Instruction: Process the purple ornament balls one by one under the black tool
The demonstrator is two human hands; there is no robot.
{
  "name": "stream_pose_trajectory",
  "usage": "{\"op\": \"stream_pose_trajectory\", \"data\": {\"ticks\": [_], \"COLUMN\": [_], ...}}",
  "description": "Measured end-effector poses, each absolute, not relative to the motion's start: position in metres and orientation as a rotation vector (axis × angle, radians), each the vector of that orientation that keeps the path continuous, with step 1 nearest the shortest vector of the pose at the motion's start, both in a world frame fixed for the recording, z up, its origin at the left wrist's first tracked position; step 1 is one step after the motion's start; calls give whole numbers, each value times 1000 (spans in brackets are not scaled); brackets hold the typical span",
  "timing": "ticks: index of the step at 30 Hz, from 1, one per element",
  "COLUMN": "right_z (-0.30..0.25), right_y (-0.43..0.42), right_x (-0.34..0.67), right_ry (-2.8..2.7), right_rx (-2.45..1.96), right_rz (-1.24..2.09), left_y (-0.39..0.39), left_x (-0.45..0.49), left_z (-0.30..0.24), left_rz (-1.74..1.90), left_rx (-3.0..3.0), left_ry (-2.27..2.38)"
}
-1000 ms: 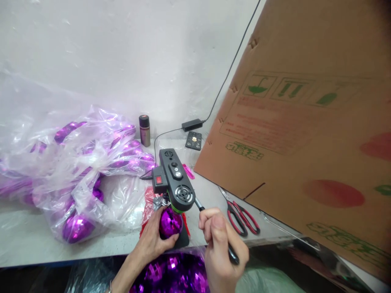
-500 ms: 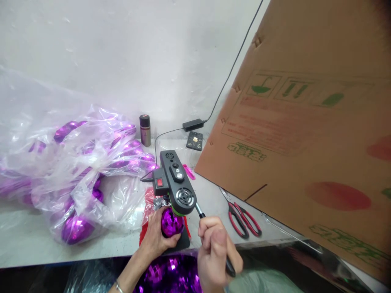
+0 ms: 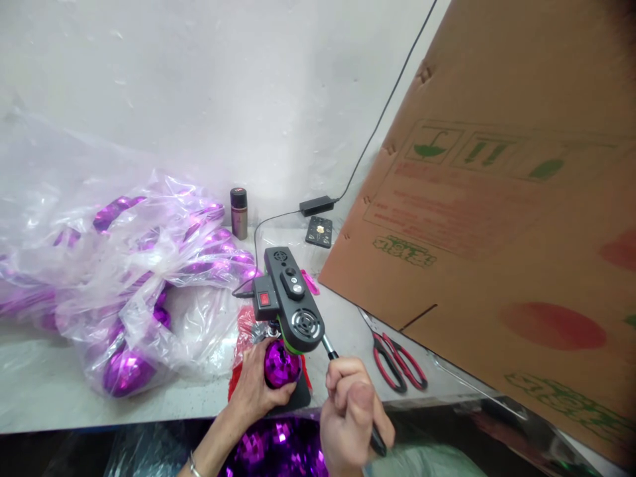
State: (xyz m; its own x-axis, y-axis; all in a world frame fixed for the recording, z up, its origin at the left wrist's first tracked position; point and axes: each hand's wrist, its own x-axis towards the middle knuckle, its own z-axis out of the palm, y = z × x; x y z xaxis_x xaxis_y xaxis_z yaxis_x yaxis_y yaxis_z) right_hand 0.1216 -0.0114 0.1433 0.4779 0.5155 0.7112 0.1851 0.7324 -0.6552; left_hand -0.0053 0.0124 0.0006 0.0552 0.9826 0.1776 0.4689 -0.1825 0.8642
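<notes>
My left hand (image 3: pixel 253 389) is closed around a small purple mirror ball (image 3: pixel 281 364) and holds it under the head of a black press machine (image 3: pixel 288 299) with a red switch. My right hand (image 3: pixel 352 416) is wrapped round the machine's black lever handle (image 3: pixel 332 354), which slopes down towards me. The ball sits on the machine's dark base at the table's front edge. More purple mirror balls (image 3: pixel 278 447) lie below the table edge in front of me.
A clear plastic bag of purple balls (image 3: pixel 134 291) covers the table's left side. Red-handled scissors (image 3: pixel 397 361) lie right of the machine. A large cardboard sheet (image 3: pixel 497 218) leans across the right. A small can (image 3: pixel 238 212), a power adapter (image 3: pixel 317 205) and a remote (image 3: pixel 318 231) stand near the wall.
My right hand has slid slightly down and towards me with the lever. The left hand keeps the ball under the machine. The view has shifted a little.
</notes>
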Motion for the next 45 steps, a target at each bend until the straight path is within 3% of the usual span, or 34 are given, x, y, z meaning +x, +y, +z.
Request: {"op": "stream_pose_trajectory", "data": {"ticks": [40, 45], "right_z": [105, 123], "right_y": [-8, -9], "right_x": [108, 116], "right_ry": [-903, -947], "right_rx": [-676, -712], "right_rz": [241, 272], "left_y": [16, 19], "left_x": [-2, -2], "left_z": [14, 16], "left_rz": [998, 990], "left_rx": [1698, 1695], "left_ry": [1443, 1475]}}
